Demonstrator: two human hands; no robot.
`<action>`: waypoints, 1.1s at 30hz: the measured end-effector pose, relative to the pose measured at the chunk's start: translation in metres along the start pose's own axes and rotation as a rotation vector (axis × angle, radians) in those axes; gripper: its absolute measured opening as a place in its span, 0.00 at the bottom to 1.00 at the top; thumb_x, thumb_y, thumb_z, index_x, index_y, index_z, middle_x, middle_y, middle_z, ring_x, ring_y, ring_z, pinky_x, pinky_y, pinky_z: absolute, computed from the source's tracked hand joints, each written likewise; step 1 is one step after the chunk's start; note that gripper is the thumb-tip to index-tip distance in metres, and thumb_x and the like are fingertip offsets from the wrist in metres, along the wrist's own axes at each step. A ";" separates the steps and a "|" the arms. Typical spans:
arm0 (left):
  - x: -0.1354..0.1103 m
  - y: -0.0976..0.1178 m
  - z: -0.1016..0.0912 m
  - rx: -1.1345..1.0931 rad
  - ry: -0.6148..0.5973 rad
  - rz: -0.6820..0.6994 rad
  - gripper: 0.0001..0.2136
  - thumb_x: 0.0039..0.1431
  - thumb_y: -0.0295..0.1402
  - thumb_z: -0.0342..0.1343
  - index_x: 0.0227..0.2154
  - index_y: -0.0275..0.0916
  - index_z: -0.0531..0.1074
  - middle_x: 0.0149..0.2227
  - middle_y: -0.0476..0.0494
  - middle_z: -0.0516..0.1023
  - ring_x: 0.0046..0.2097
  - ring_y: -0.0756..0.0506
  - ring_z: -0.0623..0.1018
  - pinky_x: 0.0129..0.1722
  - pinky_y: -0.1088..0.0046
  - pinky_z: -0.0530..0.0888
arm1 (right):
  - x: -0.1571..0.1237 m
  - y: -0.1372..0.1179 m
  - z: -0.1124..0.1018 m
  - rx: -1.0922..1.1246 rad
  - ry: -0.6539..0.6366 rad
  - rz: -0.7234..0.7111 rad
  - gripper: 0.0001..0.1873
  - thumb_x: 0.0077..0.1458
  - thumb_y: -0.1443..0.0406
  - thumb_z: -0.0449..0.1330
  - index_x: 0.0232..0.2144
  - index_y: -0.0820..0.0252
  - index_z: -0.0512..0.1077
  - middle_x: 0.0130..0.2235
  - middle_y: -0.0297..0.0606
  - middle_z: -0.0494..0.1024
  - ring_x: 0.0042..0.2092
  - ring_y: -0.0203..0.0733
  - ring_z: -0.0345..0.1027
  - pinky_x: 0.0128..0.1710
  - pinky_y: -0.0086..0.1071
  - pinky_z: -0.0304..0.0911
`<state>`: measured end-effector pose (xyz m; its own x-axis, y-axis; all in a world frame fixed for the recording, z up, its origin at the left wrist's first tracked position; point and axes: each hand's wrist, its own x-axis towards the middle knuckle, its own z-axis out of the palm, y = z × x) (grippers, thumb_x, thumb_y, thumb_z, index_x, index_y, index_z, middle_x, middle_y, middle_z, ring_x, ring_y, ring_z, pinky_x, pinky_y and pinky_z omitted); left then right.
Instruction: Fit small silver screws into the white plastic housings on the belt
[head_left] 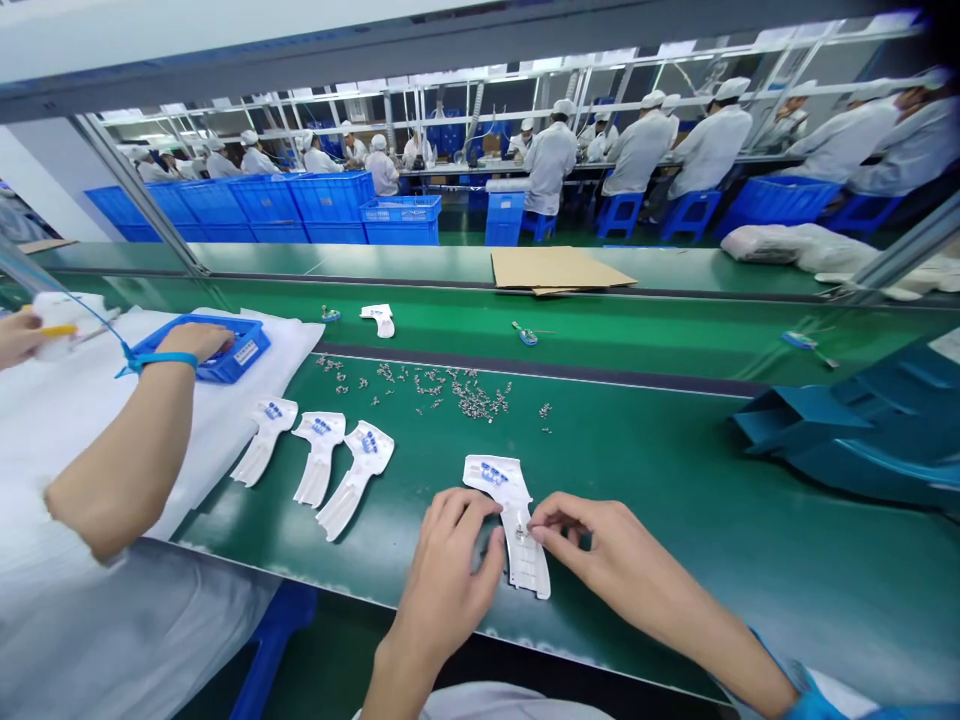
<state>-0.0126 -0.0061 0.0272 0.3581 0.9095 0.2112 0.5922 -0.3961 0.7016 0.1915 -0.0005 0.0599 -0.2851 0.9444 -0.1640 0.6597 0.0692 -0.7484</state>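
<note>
A white gun-shaped plastic shell half (pixel 529 562) with blue print near its top lies in front of me, inner side up. My left hand (pixel 454 555) is at its left edge, fingers curved, thumb and forefinger apart, the fingertips touching or almost touching the shell. At the shell's right edge, the thumb and forefinger of my right hand (pixel 592 538) are pinched together; what they hold is too small to make out. Small metal bits show inside the handle beside these fingertips. Beyond the shell, many small metal parts (pixel 480 400) lie scattered on the green bench (pixel 645 450).
Several similar shells (pixel 356 480) lie to the left. A co-worker's arm (pixel 139 450) reaches into a blue tray (pixel 244 350) on white sheeting. A teal plastic bin (pixel 862 430) stands right. Across the green belt (pixel 442 315) lies cardboard (pixel 559 268).
</note>
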 end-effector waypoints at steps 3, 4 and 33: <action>-0.006 -0.005 0.008 0.079 -0.070 0.063 0.18 0.65 0.35 0.54 0.57 0.44 0.63 0.62 0.41 0.65 0.65 0.38 0.60 0.62 0.55 0.64 | 0.003 0.010 0.005 0.085 -0.020 0.051 0.08 0.61 0.60 0.58 0.33 0.54 0.75 0.33 0.34 0.77 0.32 0.39 0.67 0.32 0.31 0.59; -0.007 -0.006 0.010 0.108 -0.099 0.074 0.23 0.64 0.38 0.56 0.60 0.45 0.61 0.65 0.41 0.62 0.68 0.37 0.57 0.63 0.53 0.63 | 0.005 0.014 0.007 0.108 -0.023 0.068 0.08 0.60 0.59 0.58 0.33 0.55 0.75 0.33 0.34 0.76 0.32 0.39 0.66 0.32 0.31 0.59; -0.005 -0.009 0.016 0.158 -0.167 0.077 0.34 0.58 0.46 0.63 0.63 0.45 0.56 0.63 0.40 0.67 0.68 0.33 0.58 0.62 0.48 0.64 | 0.006 0.026 0.018 0.181 -0.043 0.120 0.13 0.62 0.55 0.55 0.35 0.56 0.72 0.28 0.32 0.71 0.29 0.38 0.63 0.29 0.30 0.57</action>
<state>-0.0080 -0.0091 0.0094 0.5130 0.8476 0.1353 0.6593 -0.4901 0.5702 0.1946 0.0018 0.0282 -0.2438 0.9275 -0.2834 0.5560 -0.1058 -0.8244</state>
